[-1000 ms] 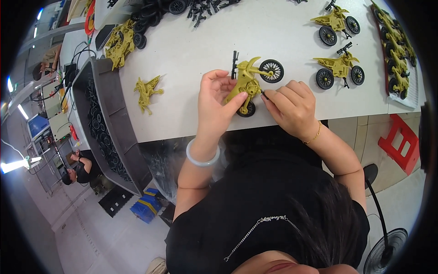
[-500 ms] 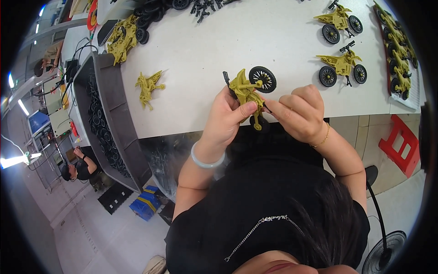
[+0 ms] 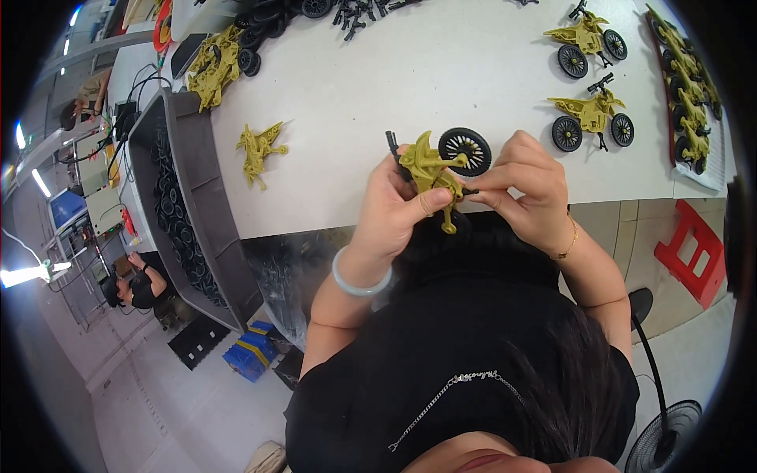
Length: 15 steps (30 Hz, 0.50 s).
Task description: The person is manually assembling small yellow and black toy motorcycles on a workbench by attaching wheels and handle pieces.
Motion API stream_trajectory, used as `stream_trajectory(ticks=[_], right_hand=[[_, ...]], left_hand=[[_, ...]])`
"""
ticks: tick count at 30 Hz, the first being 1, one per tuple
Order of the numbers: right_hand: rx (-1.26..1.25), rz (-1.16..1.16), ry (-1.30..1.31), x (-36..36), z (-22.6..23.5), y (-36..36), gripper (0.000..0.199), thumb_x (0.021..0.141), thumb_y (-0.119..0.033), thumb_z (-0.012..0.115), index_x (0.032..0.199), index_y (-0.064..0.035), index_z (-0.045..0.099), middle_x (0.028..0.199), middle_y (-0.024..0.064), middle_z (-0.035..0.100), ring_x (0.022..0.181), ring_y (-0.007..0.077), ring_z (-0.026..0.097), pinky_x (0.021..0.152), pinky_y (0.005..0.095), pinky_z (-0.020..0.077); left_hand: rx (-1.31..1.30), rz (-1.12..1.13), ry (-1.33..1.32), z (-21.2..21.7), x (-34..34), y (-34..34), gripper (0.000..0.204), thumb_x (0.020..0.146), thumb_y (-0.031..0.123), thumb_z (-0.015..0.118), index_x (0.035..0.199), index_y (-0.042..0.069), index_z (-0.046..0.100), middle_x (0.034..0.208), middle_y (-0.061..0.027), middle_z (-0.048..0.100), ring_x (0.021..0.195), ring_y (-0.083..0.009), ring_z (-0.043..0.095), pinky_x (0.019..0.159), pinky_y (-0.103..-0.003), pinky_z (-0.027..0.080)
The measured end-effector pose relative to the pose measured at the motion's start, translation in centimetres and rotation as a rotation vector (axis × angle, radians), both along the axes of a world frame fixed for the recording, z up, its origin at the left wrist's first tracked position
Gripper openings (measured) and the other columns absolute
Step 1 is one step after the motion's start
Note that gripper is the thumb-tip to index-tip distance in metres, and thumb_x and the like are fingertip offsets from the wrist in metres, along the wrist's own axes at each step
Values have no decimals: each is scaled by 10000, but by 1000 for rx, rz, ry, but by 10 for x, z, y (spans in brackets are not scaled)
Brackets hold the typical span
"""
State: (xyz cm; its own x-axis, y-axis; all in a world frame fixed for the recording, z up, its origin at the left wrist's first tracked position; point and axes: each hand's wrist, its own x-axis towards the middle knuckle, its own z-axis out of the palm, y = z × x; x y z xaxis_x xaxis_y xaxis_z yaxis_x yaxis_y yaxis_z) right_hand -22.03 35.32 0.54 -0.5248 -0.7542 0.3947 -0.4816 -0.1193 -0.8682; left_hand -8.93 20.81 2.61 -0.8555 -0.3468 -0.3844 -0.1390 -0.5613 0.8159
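Observation:
A yellow-green toy motorcycle (image 3: 428, 168) with black wheels and handlebars is held over the table's near edge. My left hand (image 3: 392, 206) is closed around its body, the thumb lying across the frame. On its other side, the thumb and fingers of my right hand (image 3: 527, 188) pinch a small black part, perhaps the kickstand, at the toy's underside. One spoked black wheel (image 3: 465, 151) faces up beside my right fingers; the other is mostly hidden below the frame. A bare yellow-green toy body (image 3: 259, 154) without wheels lies on the table to the left.
Two toy motorcycles (image 3: 590, 117) with wheels stand at the right, near a tray (image 3: 714, 169) of several more. A grey bin (image 3: 206, 201) of black wheels borders the table's left end. Yellow-green bodies (image 3: 214, 69) and small black parts (image 3: 355, 17) lie along the far side.
The toy motorcycle has shifted slightly right and toward me, its upper wheel turning with it. My right fingers have closed in on the small black part at its underside.

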Motion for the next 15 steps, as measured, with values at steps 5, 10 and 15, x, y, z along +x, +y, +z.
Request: stream_trajectory(ticks=[5, 10, 15], right_hand=[[341, 160, -231, -22, 8, 13, 189, 665, -53, 738, 834, -42, 653, 741, 52, 608, 784, 225, 569, 698, 319, 454], [173, 84, -260, -9, 15, 1, 265, 695, -49, 740, 944, -42, 648, 837, 57, 642, 794, 186, 601, 724, 282, 462], [-8, 124, -545, -18, 2, 17, 242, 707, -48, 770, 907, 2, 643, 848, 65, 638, 794, 153, 591, 742, 259, 449]], left_hand=[[-439, -131, -172, 8, 2, -10, 312, 766, 26, 738, 1006, -5, 541, 836, -86, 662, 733, -161, 645, 696, -270, 518], [-1086, -401, -272, 26, -10, -1, 328, 736, 139, 759, 972, 30, 560, 764, -114, 660, 689, -269, 661, 615, -318, 498], [-871, -225, -113, 32, 1, -12, 328, 801, 153, 726, 1059, 0, 594, 960, -122, 693, 839, -229, 682, 743, -318, 522]])
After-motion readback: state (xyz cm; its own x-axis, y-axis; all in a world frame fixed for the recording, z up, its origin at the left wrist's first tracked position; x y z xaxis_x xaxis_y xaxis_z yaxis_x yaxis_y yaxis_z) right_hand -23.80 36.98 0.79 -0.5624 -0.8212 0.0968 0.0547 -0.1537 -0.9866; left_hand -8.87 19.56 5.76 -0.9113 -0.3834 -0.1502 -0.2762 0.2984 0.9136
